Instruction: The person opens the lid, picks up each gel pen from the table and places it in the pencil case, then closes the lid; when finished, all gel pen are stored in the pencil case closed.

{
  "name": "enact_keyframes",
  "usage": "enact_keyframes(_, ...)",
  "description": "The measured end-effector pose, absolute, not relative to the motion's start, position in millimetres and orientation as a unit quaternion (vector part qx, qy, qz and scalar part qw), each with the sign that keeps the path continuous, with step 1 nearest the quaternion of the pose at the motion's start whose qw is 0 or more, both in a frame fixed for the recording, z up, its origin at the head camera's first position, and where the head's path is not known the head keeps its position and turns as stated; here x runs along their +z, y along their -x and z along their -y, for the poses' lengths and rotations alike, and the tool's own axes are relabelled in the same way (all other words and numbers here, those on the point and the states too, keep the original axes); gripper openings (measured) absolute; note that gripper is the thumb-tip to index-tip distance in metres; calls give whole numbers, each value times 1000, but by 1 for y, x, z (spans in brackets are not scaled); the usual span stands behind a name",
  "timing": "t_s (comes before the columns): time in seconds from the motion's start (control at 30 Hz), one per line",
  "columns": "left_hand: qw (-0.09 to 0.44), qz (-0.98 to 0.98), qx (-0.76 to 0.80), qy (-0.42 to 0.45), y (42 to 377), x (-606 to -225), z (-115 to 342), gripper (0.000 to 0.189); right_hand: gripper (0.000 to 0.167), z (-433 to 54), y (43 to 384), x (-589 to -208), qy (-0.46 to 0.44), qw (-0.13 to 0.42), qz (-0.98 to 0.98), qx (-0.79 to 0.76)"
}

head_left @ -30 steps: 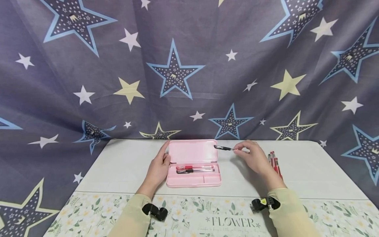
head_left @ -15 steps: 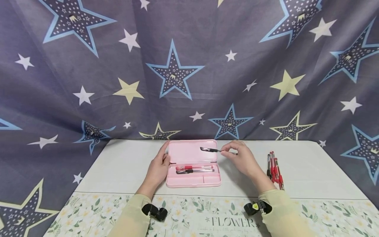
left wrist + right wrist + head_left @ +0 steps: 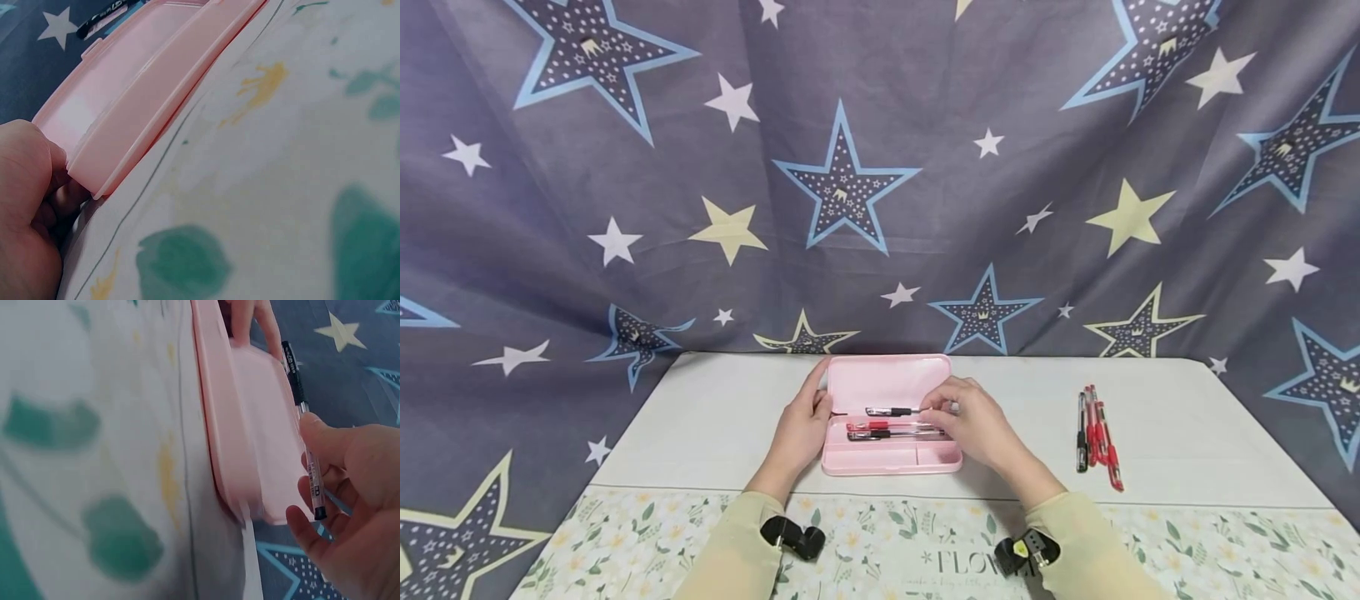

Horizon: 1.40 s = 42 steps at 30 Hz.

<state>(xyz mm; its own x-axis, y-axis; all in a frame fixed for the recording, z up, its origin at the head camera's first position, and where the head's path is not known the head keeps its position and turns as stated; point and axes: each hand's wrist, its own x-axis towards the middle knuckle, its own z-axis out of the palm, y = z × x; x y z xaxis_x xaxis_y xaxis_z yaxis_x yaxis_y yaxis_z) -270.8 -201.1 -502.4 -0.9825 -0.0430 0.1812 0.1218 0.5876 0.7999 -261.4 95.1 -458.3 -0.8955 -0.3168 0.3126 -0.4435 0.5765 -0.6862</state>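
A pink pencil case (image 3: 868, 462) lies unfolded on the table, its lid (image 3: 887, 382) leaning back. Inside the tray, a red pen (image 3: 868, 426) and a black pen (image 3: 868, 436) lie side by side in the long rear compartment. My left hand (image 3: 801, 429) holds the case by its left end, index finger stretched up along the lid; the left wrist view has the thumb (image 3: 53, 156) at the corner. With thumb and fingers, my right hand (image 3: 973, 421) pinches another capped black gel pen (image 3: 889, 412) by its rear part, level over the case near the hinge, cap pointing left.
On the right of the table lie several pens close together: a black one (image 3: 1081, 442) and some red ones (image 3: 1110, 454). A flowered cloth (image 3: 865, 533) covers the front edge. Behind the table hangs a star-patterned curtain (image 3: 880, 325).
My right hand has brought the black gel pen leftward and down, from right of the lid to just over the tray. The left hand and the case have stayed put.
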Motion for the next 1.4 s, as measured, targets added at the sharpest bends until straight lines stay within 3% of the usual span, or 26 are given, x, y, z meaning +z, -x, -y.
enact_keyframes(0.63, 102, 886, -452, 27, 270, -502, 200, 63, 18, -70, 259, -470, -218, 57, 895, 384)
enact_keyframes(1.4, 97, 888, -449, 20, 271, -503, 201, 63, 9, -66, 258, -475, -231, 55, 913, 331)
